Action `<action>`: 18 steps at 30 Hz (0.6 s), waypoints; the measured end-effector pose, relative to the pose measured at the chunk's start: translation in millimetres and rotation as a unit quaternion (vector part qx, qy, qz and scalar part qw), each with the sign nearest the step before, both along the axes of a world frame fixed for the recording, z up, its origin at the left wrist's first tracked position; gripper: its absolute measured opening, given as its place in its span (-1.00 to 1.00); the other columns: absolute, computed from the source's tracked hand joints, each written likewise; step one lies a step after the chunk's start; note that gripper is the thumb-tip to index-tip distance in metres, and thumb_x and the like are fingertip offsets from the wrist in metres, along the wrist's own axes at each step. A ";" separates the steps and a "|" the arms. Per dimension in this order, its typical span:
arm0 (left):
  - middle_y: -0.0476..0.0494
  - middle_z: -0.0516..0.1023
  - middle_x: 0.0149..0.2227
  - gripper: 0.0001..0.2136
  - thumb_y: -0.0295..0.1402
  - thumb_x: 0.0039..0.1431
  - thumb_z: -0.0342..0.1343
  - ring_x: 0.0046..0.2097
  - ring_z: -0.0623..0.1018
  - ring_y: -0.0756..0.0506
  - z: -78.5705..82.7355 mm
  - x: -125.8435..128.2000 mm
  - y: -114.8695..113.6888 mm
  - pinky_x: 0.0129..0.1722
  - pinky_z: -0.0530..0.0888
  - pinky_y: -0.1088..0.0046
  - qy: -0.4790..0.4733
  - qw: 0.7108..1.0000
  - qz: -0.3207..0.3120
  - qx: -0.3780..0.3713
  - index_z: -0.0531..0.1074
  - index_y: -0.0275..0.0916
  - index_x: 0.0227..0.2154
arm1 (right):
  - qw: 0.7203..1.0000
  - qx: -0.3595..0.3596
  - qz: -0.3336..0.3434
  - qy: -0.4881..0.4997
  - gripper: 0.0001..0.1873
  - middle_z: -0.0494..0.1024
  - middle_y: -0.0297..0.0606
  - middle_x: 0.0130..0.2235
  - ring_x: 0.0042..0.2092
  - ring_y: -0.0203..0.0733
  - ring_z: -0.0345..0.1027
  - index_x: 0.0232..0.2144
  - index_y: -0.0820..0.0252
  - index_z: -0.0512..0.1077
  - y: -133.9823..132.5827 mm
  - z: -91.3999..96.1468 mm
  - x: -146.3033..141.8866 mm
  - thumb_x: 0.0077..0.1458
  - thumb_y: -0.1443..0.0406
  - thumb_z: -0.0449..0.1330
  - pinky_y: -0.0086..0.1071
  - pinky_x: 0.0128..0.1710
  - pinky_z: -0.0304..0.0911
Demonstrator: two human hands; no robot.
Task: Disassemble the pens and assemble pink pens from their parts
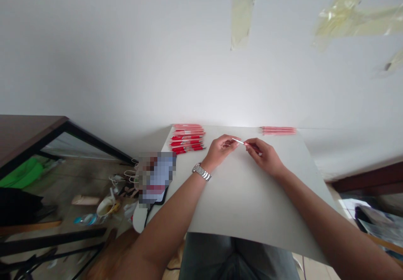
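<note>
Above the far half of the table, my left hand (220, 150) and my right hand (265, 156) meet at a slim pen refill (238, 141), white along the part that shows. My left fingers are closed around its left end. The fingers of my right hand pinch its right end, where a red piece shows, partly hidden by the fingers. To the left of my hands lies a row of red pens (188, 142), with pale red sticks (189, 126) behind them. More pale red sticks (278, 130) lie at the far right of the table.
The white table (252, 213) stands against a wall (141, 61) with yellowed tape on it. A blurred-out phone-like device (159, 177) with a cable lies at the left edge. A dark-framed table (34, 124), a cup (106, 206) and a bottle (85, 220) are further left.
</note>
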State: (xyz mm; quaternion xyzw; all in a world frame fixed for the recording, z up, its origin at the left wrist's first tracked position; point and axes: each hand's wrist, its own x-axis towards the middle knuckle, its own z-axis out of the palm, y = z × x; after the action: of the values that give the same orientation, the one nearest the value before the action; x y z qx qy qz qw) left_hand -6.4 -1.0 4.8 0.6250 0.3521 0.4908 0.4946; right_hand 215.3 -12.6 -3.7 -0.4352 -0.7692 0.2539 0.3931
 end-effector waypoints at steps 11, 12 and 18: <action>-0.12 0.60 -0.33 -0.70 -0.10 0.25 0.27 -0.30 0.57 -0.02 1.6 -1.7 -1.2 -0.35 0.48 0.51 0.001 0.999 0.027 -0.033 0.58 -0.25 -0.15 | 1.000 -0.008 -0.006 -0.001 -0.64 0.59 -0.18 -0.25 -0.29 -0.15 0.45 -0.09 0.10 0.47 0.6 0.3 0.4 0.39 -0.01 0.07 -0.29 -0.29 0.38; -0.12 0.60 -0.33 -0.68 -0.09 0.26 0.26 -0.29 0.58 -0.03 1.0 -2.1 -0.8 -0.37 0.46 0.52 0.000 0.999 0.032 -0.035 0.57 -0.25 -0.14 | 1.000 -0.008 -0.009 -0.002 -0.63 0.60 -0.17 -0.25 -0.28 -0.14 0.45 -0.09 0.10 0.47 1.1 0.2 0.9 0.38 -0.02 0.07 -0.28 -0.29 0.38; -0.11 0.56 -0.33 -0.67 -0.06 0.28 0.24 -0.28 0.59 -0.05 -1.8 -3.9 3.2 -0.45 0.48 0.52 -0.063 0.996 0.055 -0.024 0.51 -0.25 -0.15 | 1.000 -0.006 -0.019 -0.004 -0.61 0.60 -0.18 -0.25 -0.28 -0.14 0.46 -0.08 0.10 0.47 4.8 -3.1 4.6 0.37 -0.04 0.08 -0.29 -0.29 0.37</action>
State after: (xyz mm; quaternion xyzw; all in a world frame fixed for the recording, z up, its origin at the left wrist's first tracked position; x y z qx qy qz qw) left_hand -10.3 2.3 3.0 0.5604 0.3658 0.5468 0.5031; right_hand 219.9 -7.8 -6.8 -0.4530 -0.7608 0.2492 0.3922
